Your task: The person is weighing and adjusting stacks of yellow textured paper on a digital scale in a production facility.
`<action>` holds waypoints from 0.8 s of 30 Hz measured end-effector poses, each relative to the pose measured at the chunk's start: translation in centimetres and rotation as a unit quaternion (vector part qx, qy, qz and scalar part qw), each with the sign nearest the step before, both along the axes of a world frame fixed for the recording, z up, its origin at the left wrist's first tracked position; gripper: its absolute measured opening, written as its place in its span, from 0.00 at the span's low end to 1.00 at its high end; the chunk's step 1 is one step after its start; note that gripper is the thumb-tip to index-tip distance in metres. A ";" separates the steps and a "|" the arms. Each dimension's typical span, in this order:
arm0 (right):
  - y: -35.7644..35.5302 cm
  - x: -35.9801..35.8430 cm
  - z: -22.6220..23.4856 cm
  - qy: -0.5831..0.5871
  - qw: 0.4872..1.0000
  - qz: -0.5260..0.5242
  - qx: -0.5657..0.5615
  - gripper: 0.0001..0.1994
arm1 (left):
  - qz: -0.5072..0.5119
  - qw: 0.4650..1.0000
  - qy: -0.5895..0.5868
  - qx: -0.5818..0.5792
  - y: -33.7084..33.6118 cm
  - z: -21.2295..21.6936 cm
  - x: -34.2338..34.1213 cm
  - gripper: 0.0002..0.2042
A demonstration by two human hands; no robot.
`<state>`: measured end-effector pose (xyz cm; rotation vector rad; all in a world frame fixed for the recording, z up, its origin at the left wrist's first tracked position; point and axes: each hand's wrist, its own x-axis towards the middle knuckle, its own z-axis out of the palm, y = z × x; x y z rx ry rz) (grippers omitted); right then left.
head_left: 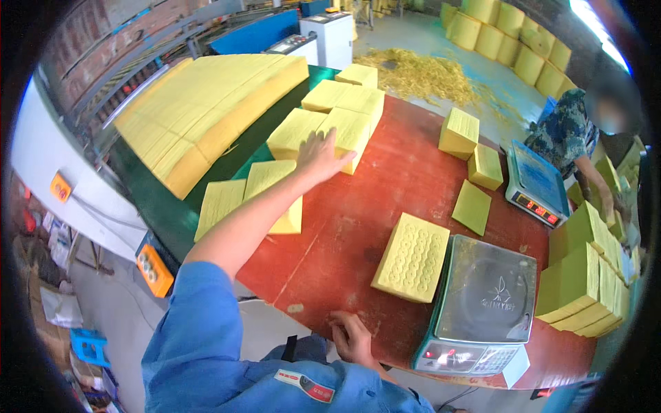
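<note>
My left hand (pixel 319 158) reaches forward with its fingers stretched and apart. It lies on a stack of yellow paper (pixel 348 128) at the edge of the red table, beside another yellow stack (pixel 295 131). My right hand (pixel 352 339) rests at the table's near edge, its fingers loosely curled with nothing visible in them. Ahead and to the right of it stands a yellow paper block (pixel 413 256) with rows of coin-like rings stamped on its top. Next to that block is a digital scale (pixel 487 292) with a dark, bare plate and a lit red display.
A long row of yellow paper (pixel 213 103) lies on the green conveyor belt (pixel 165 213) at left. A second scale (pixel 537 180) and yellow blocks (pixel 458 132) are at far right. Another person (pixel 568 131) works beside stacked blocks (pixel 585 275). An orange control box (pixel 154 270) hangs at left.
</note>
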<state>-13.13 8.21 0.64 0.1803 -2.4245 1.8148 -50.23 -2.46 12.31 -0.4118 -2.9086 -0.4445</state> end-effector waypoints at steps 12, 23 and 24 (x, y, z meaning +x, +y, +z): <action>-1.3 -0.5 -0.7 0.067 0.988 -0.080 0.116 0.17 | 0.014 0.994 -0.029 -0.104 5.7 -3.8 -12.3 0.52; -0.6 -0.1 -0.3 0.084 0.993 -0.051 0.065 0.11 | -0.034 0.996 -0.051 -0.060 6.0 -3.7 4.4 0.49; -0.4 0.1 -0.3 0.089 0.994 -0.039 0.056 0.11 | -0.023 0.997 -0.043 -0.062 5.2 -3.6 6.4 0.49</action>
